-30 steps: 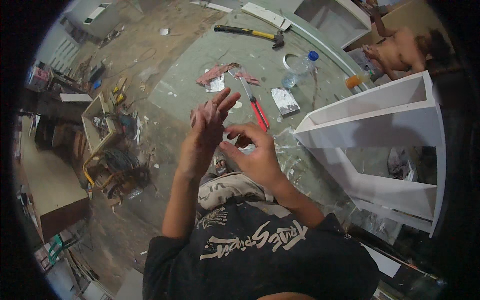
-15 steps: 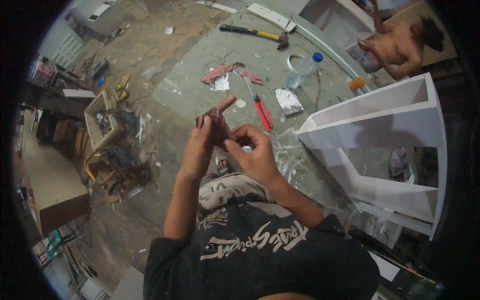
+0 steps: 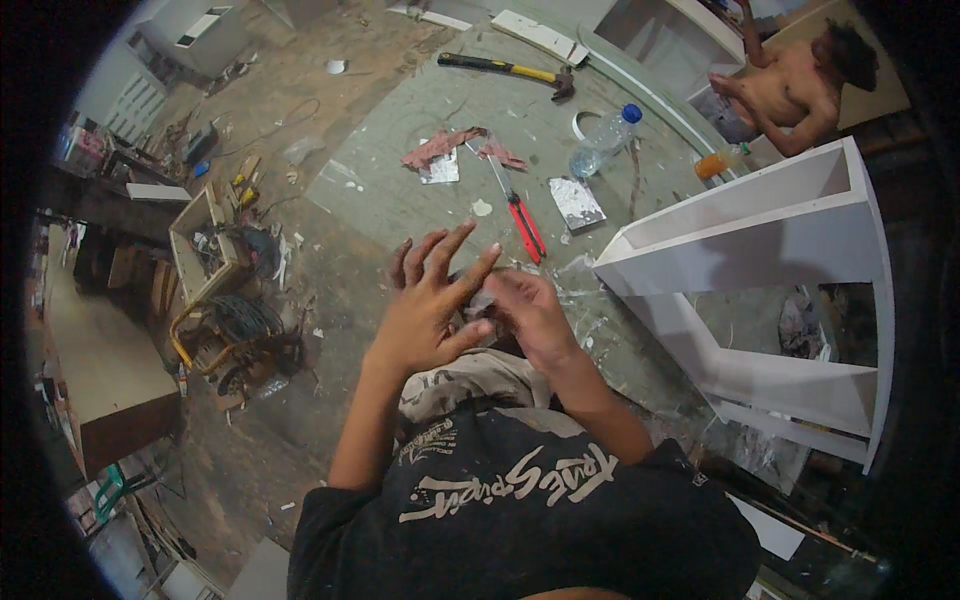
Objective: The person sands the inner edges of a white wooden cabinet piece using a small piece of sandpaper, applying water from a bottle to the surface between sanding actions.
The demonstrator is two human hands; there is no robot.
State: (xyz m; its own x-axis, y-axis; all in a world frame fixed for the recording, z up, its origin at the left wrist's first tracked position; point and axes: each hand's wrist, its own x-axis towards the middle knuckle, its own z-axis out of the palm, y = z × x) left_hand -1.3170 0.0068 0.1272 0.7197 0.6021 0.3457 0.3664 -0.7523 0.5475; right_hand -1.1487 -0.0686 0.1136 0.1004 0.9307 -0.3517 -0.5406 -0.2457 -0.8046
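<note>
My left hand [image 3: 432,302] is raised in front of my lap, back of the hand up, fingers spread and apart. Close beside it is my right hand [image 3: 538,318], its fingers bent and slightly blurred around a small crumpled greyish piece [image 3: 482,303], mostly hidden behind my left hand; its material is unclear. On the board beyond lie a red utility knife [image 3: 524,228] with its blade out and torn pinkish scraps [image 3: 440,148]. A silvery-white flat block [image 3: 577,203] rests to the right of the knife.
Farther off are a claw hammer [image 3: 510,68], a clear bottle [image 3: 600,145] with blue cap and an orange bottle [image 3: 720,162]. A white cabinet frame [image 3: 740,245] stands at right; another person [image 3: 790,90] is behind it. A yellow-framed machine [image 3: 230,340] and wooden crate [image 3: 208,240] sit left.
The dark reddish crumpled piece no longer shows in my left hand, which has turned back-up and spread its fingers. My right hand has come up beside it with a crumpled piece.
</note>
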